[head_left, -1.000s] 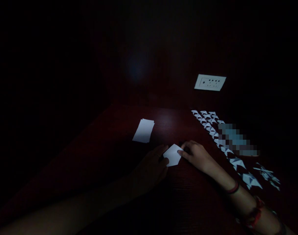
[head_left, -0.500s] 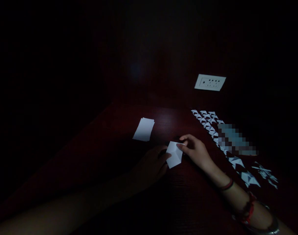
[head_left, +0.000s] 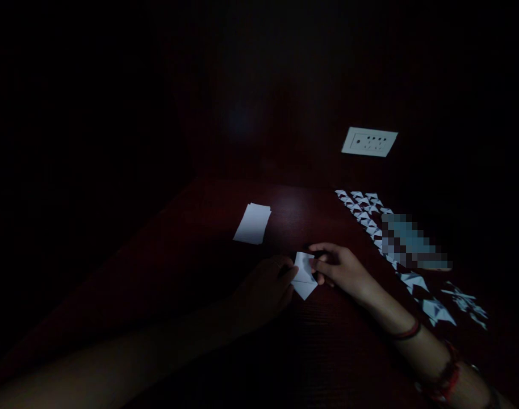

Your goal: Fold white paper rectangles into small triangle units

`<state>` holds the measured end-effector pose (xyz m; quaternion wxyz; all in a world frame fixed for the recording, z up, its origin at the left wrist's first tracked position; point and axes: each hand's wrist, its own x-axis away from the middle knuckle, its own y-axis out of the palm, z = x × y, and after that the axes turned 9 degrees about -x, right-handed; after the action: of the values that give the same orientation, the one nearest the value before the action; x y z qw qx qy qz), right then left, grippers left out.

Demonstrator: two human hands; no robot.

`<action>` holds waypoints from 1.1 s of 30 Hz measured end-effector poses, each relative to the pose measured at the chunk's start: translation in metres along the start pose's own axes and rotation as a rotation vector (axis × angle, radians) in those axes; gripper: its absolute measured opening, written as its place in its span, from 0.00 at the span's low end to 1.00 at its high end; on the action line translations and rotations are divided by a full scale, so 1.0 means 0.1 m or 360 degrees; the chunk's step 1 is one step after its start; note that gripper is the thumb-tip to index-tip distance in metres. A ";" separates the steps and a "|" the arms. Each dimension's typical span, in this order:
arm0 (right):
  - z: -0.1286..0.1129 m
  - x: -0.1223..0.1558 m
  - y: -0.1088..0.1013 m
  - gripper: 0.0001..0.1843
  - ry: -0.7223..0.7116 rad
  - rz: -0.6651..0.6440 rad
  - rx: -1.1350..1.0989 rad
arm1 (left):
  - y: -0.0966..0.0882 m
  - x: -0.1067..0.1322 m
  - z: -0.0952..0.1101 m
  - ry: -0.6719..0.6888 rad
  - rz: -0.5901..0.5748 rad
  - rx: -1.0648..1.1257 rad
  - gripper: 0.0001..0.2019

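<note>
Folded white paper (head_left: 305,288) between both hands at the near middle of the dark red counter (head_left: 170,250), creased across its width, with a point toward the wearer; cannot tell whether resting on the surface or lifted slightly. Nearest on the right forearm, a red braided bracelet (head_left: 449,383), then a thin dark-red band (head_left: 407,332) nearer the wrist. Left hand (head_left: 268,284) deep in shadow, closed on the paper's left edge, thumb on top, other fingers mostly lost in the gloom. Right hand (head_left: 342,270) better lit, pinching the paper's right edge, thumb on its face, index finger stretched beyond the far side.

To the right of that forearm, narrow white paper scraps (head_left: 457,293) crossed loosely over one another. Just left of the scraps, the near end of a slanting line of pointed folded-paper shapes (head_left: 438,311), running away toward the back and bunched into short rows at the far end. Beside that line, on its right, a pixelated bluish patch (head_left: 413,241), contents impossible to tell. Beyond the hands and to the left, a stack of white sheets (head_left: 253,224), edges slightly uneven. Farthest off, on the dark wall (head_left: 293,113), a white socket panel (head_left: 369,142), up and to the right.
</note>
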<state>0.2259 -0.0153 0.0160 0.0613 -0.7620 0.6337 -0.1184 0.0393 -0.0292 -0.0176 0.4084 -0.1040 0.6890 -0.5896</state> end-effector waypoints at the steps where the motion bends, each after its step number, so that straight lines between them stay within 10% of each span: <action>1: 0.00 0.00 0.00 0.19 0.0032 -0.0013 -0.0037 | 0.00 0.00 0.00 -0.0002 0.0004 -0.0009 0.15; 33: -0.01 0.01 0.01 0.16 0.0110 -0.0269 -0.0216 | -0.07 -0.01 0.00 0.0018 -0.0050 0.0171 0.17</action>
<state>0.2244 -0.0163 0.0170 -0.0224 -0.8107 0.5754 -0.1061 0.0376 -0.0305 -0.0111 0.4004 -0.0893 0.6569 -0.6326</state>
